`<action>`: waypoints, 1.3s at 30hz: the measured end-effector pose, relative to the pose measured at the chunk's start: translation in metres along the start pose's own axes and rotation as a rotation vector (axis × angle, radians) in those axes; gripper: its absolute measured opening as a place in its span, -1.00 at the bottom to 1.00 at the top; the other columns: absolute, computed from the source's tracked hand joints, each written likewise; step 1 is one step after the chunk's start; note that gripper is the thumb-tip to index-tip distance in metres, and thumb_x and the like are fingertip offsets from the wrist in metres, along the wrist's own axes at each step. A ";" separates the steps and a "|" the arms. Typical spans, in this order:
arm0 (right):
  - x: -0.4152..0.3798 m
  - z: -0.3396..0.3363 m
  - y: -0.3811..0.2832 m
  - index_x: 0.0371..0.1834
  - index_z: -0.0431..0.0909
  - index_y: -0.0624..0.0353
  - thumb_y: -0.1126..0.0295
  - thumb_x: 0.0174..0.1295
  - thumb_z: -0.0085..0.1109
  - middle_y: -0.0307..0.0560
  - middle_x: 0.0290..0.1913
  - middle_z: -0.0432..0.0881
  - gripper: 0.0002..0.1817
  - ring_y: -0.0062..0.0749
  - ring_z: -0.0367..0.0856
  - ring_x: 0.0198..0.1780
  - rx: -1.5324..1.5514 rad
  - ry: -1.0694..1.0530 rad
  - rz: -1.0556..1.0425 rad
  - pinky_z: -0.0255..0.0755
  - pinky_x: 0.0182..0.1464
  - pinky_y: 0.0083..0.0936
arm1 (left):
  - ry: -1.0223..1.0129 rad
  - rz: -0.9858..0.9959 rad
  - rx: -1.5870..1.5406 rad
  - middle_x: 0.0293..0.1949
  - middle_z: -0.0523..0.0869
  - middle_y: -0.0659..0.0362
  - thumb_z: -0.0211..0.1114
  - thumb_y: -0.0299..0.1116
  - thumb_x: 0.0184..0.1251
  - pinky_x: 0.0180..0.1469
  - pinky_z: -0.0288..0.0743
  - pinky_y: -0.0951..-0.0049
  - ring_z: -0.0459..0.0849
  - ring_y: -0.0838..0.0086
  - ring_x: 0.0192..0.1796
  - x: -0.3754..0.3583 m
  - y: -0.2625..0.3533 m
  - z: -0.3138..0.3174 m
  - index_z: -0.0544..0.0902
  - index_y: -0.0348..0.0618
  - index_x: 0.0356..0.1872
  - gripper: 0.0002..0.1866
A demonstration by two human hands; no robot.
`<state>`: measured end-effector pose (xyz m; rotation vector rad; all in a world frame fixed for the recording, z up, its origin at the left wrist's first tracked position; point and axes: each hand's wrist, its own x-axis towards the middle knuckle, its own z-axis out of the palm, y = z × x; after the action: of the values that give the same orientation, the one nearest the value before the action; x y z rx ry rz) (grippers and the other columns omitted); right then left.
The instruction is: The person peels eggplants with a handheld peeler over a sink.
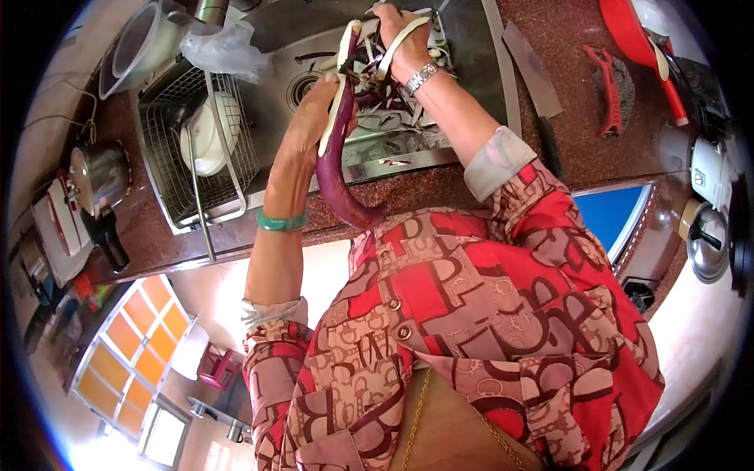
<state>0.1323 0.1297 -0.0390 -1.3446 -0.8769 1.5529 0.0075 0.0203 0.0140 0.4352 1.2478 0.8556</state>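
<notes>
My left hand (317, 106) is wrapped around a long, curved purple eggplant (336, 157). A pale peeled stripe runs along its upper length, and its lower end hangs down toward my shirt. My right hand (405, 49) is closed beside the eggplant's upper part, over the sink. Across that hand lies a pale curved strip (399, 45), which looks like a piece of peel. Whatever the right fingers hold is hidden. Below both hands, dark and pale peelings (393, 100) are scattered in the metal sink (471, 102).
Left of the sink stands a wire dish rack (196, 173) holding a white bowl (210, 137), with a plastic bag (224, 51) behind. A metal pot (100, 177) sits farther left. On the right counter lie a red-handled tool (609, 94) and a flat strip (534, 71).
</notes>
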 end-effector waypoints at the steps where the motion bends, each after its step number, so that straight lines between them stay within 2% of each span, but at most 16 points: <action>1: 0.004 0.005 0.001 -0.74 0.45 0.23 0.14 0.11 0.02 -0.19 -0.76 0.41 -0.59 -0.42 0.34 -0.71 -0.069 0.155 -0.089 0.21 -0.61 -0.40 | 0.005 0.038 0.001 -0.61 0.50 0.23 -0.10 -0.05 0.42 -0.65 0.27 0.60 0.42 0.55 -0.66 0.003 0.000 -0.002 0.43 -0.10 -0.37 -0.66; 5: -0.034 0.018 -0.004 -0.69 0.36 0.33 0.18 0.10 0.06 -0.25 -0.64 0.34 -0.59 -0.51 0.26 -0.59 -0.199 0.052 -0.200 0.19 -0.48 -0.44 | 0.059 0.061 -0.077 -0.50 0.53 0.24 -0.07 -0.12 0.42 -0.52 0.41 0.59 0.49 0.58 -0.55 0.011 0.008 0.000 0.46 -0.12 -0.26 -0.71; 6: -0.062 0.025 -0.028 -0.72 0.37 0.24 0.27 0.03 0.07 0.11 -0.68 0.43 -0.69 -0.21 0.42 -0.62 -0.137 0.016 -0.049 0.30 -0.51 -0.27 | 0.104 0.081 -0.119 -0.41 0.54 0.27 -0.09 -0.17 0.43 -0.42 0.47 0.61 0.53 0.60 -0.43 0.013 0.010 0.002 0.46 -0.14 -0.13 -0.72; 8: -0.041 0.022 0.027 -0.55 0.44 0.13 0.35 0.08 0.04 0.12 -0.68 0.43 -0.86 -0.10 0.46 -0.61 -0.821 0.123 -0.901 0.30 -0.56 -0.26 | 0.112 0.053 -0.151 -0.32 0.56 0.29 -0.06 -0.18 0.43 -0.33 0.50 0.60 0.54 0.62 -0.33 0.018 0.006 -0.001 0.47 -0.16 -0.09 -0.72; 14: -0.033 0.018 0.004 -0.48 0.48 0.07 0.32 0.13 -0.02 0.10 -0.65 0.45 -0.88 -0.02 0.51 -0.56 -0.633 0.036 -0.661 0.32 -0.53 -0.20 | 0.056 0.088 -0.336 -0.42 0.64 0.25 0.11 -0.15 0.35 -0.52 0.55 0.58 0.60 0.58 -0.52 0.012 0.007 0.006 0.54 -0.13 -0.14 -0.73; 16: -0.028 0.021 0.001 -0.55 0.51 0.25 0.14 0.15 0.04 0.03 -0.68 0.42 -0.64 -0.30 0.38 -0.63 -0.821 0.087 -0.766 0.27 -0.45 -0.34 | 0.042 0.116 -0.343 -0.43 0.64 0.23 0.08 -0.15 0.36 -0.54 0.51 0.61 0.59 0.58 -0.54 0.012 0.007 0.002 0.52 -0.12 -0.12 -0.72; 17: -0.026 0.020 0.000 -0.68 0.47 0.31 0.09 0.09 0.09 -0.03 -0.73 0.40 -0.55 -0.44 0.35 -0.61 -0.476 0.017 -0.491 0.25 -0.46 -0.36 | 0.027 0.093 -0.276 -0.44 0.64 0.22 0.07 -0.15 0.37 -0.56 0.48 0.62 0.58 0.58 -0.55 0.011 0.008 0.000 0.52 -0.12 -0.11 -0.72; 18: -0.024 0.021 0.003 -0.53 0.50 0.16 0.25 0.11 0.03 0.10 -0.67 0.46 -0.77 -0.09 0.49 -0.60 -0.486 0.014 -0.515 0.30 -0.53 -0.24 | 0.010 0.070 -0.209 -0.45 0.63 0.22 0.06 -0.15 0.38 -0.58 0.45 0.64 0.58 0.57 -0.56 0.011 0.010 0.000 0.51 -0.12 -0.10 -0.72; 22: -0.014 0.018 0.003 -0.74 0.41 0.39 0.08 0.00 0.12 0.07 -0.73 0.43 -0.50 -0.36 0.31 -0.67 -0.294 0.022 -0.326 0.27 -0.54 -0.32 | -0.090 -0.082 -0.113 -0.51 0.60 0.23 0.03 -0.18 0.40 -0.59 0.40 0.62 0.49 0.57 -0.60 0.005 0.017 -0.007 0.51 -0.15 -0.10 -0.73; 26: -0.006 0.019 0.004 -0.75 0.40 0.38 0.10 0.01 0.12 0.05 -0.75 0.44 -0.52 -0.33 0.29 -0.69 -0.361 0.117 -0.384 0.25 -0.55 -0.31 | 0.172 0.004 -0.038 -0.53 0.54 0.23 -0.03 -0.12 0.42 -0.63 0.24 0.61 0.39 0.59 -0.63 0.008 0.018 0.007 0.47 -0.21 0.01 -0.63; 28: -0.012 0.011 -0.019 -0.74 0.43 0.25 0.13 0.11 0.01 -0.20 -0.78 0.39 -0.57 -0.42 0.33 -0.73 -0.252 0.063 -0.066 0.17 -0.64 -0.36 | 0.008 -0.090 -0.086 -0.56 0.51 0.22 -0.01 -0.12 0.41 -0.63 0.26 0.64 0.37 0.60 -0.63 0.001 0.016 -0.006 0.49 -0.22 0.01 -0.62; 33: 0.037 -0.028 -0.012 -0.62 0.48 0.35 0.09 0.10 -0.02 -0.08 -0.65 0.47 -0.55 -0.39 0.40 -0.57 -0.180 0.195 -0.106 0.24 -0.50 -0.32 | -0.317 -0.109 -0.065 -0.57 0.47 0.20 -0.04 -0.11 0.42 -0.64 0.27 0.65 0.36 0.60 -0.64 -0.015 0.015 -0.020 0.47 -0.22 0.00 -0.62; 35: 0.016 -0.021 -0.026 -0.62 0.46 0.39 0.13 0.11 -0.05 -0.06 -0.65 0.47 -0.55 -0.36 0.41 -0.56 -0.226 0.200 -0.148 0.26 -0.47 -0.30 | -0.179 -0.132 -0.084 -0.56 0.48 0.19 -0.04 -0.13 0.42 -0.63 0.28 0.64 0.39 0.59 -0.63 -0.009 0.012 -0.019 0.44 -0.20 0.02 -0.63; 36: 0.021 -0.011 -0.005 -0.75 0.39 0.37 0.09 0.01 0.11 0.05 -0.77 0.41 -0.51 -0.31 0.28 -0.69 -0.198 0.332 -0.482 0.23 -0.56 -0.26 | -0.048 -0.150 -0.096 -0.55 0.50 0.17 -0.05 -0.15 0.43 -0.63 0.30 0.64 0.42 0.58 -0.62 -0.004 0.012 -0.017 0.42 -0.19 0.04 -0.64; 37: 0.004 -0.006 -0.004 -0.64 0.43 0.35 0.08 0.06 0.07 0.09 -0.70 0.46 -0.54 -0.23 0.35 -0.64 -0.148 0.140 -0.153 0.25 -0.51 -0.23 | -0.093 -0.138 -0.111 -0.51 0.53 0.18 -0.06 -0.17 0.43 -0.60 0.37 0.63 0.46 0.58 -0.61 0.000 0.013 -0.016 0.36 -0.13 0.13 -0.64; 39: -0.021 0.007 0.003 -0.64 0.41 0.38 0.11 0.07 0.04 0.02 -0.68 0.46 -0.54 -0.25 0.37 -0.61 -0.343 0.096 -0.268 0.24 -0.47 -0.28 | -0.018 -0.054 -0.040 -0.54 0.50 0.20 -0.05 -0.12 0.42 -0.61 0.32 0.62 0.43 0.59 -0.61 0.000 0.017 0.000 0.40 -0.11 0.07 -0.65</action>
<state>0.1251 0.1098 -0.0326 -1.4561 -1.2477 1.1576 0.0020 0.0313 0.0261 0.3755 1.2185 0.8276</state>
